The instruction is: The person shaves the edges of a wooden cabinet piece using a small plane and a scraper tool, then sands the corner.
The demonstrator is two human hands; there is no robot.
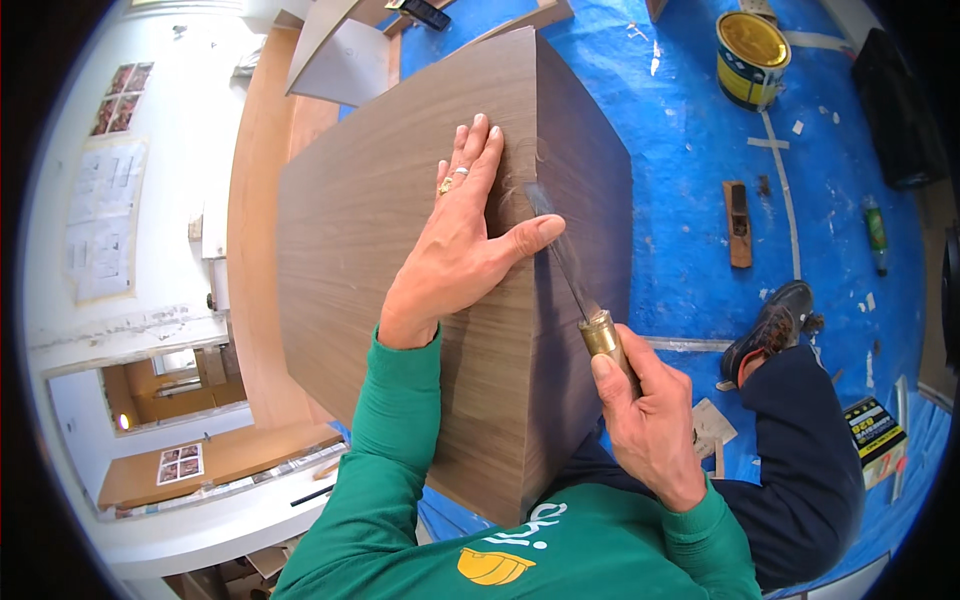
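A brown wood-grain panelled box point(400, 200) stands in front of me, one long edge running away from me. My left hand point(455, 225) lies flat on its top face, fingers pointing away and thumb stretched out toward that edge. In my right hand point(645, 415) is a file point(572, 275) with a brass-collared handle, my fingers wrapped round it. Its dark, narrow blade slants away to the left along the edge, close by my left thumb. Blur smears the far end of the blade, so its surface cannot be made out. Thin, curled strands show near the edge beyond it.
Blue sheeting point(680, 250) covers the floor to the right. On it are a wooden hand plane point(738, 225), a round tin point(752, 60), a green bottle point(875, 237) and scraps. My shoe point(770, 325) rests there too. A pale wooden board point(262, 230) stands left of the box.
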